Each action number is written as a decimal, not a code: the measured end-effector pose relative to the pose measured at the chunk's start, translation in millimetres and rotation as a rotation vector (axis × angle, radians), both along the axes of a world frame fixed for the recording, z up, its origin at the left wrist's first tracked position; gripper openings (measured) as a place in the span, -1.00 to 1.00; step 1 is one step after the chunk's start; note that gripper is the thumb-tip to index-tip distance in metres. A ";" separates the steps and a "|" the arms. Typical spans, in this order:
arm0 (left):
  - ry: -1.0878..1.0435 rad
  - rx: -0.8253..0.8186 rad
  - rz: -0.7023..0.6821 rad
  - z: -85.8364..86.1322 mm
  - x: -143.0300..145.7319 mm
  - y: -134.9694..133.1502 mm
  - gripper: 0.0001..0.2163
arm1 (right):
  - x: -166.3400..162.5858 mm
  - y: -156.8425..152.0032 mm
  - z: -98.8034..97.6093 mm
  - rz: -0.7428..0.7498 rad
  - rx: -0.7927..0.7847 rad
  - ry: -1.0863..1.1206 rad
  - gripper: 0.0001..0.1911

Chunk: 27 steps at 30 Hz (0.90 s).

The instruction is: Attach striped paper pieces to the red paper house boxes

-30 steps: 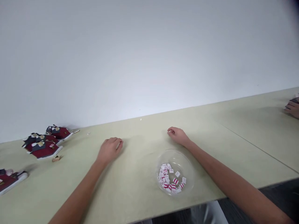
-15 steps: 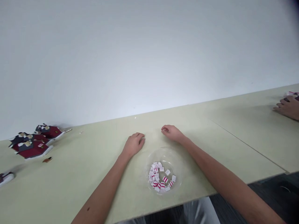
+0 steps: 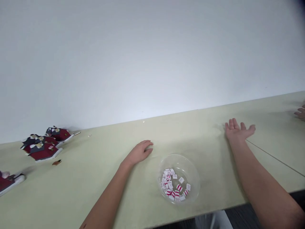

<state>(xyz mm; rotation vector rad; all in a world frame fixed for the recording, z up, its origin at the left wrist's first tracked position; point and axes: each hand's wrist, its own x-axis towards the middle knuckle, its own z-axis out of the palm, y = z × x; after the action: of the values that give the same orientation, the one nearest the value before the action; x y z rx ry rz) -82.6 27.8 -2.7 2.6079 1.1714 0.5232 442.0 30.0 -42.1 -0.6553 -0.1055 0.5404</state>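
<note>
One clear round bowl sits on the counter near its front edge, between the two forearms. Inside lie many small square pieces, heaped to the bowl's left side and too overlapped to count exactly; at least five show red stripes, the others mostly white faces. Off to the left stand three dark-red model houses in a cluster, with part of a fourth cut by the picture's edge. One small brown piece lies just beside the cluster, and one white speck lies near the wall.

Two hands reach out over the counter. The left hand is palm down just beyond the bowl, on its left, wrist low, fingers pointing forward and right; its grip is parted, thumb away from the fingers. The right hand is well apart from the bowl — palm turned up, fingers forward, thumb out to the right — so that grip is apart too. One co-worker's hand shows at the far right edge, partly cut off.
</note>
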 end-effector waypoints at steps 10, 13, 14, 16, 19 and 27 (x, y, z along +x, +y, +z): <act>0.035 0.015 -0.017 -1.5 -1.0 0.5 -0.65 | 10.6 -6.7 -20.3 0.024 0.300 0.125 -0.21; 0.036 0.010 -0.015 -1.9 -0.9 0.5 -0.65 | 12.2 -7.8 -20.9 0.010 0.288 0.130 -0.20; 0.034 0.009 -0.016 -2.4 -1.1 0.8 -0.64 | 11.6 -8.3 -20.0 0.011 0.290 0.131 -0.19; 0.026 0.007 -0.019 -3.5 -1.5 1.5 -0.64 | 11.0 -10.8 -16.6 0.004 0.299 0.128 -0.18; 0.016 0.005 -0.017 -3.8 -1.7 1.6 -0.64 | 19.3 -20.8 -11.1 -0.043 0.346 0.182 -0.24; 0.020 -0.003 -0.012 1.3 -1.0 -0.4 -0.65 | 54.5 -43.0 -15.3 -0.044 0.669 0.523 -0.45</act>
<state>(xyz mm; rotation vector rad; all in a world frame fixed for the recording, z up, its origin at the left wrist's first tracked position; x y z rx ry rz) -83.6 27.4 -1.4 2.6218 1.1606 0.4940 496.5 -13.0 -57.3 0.1444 0.2154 0.5758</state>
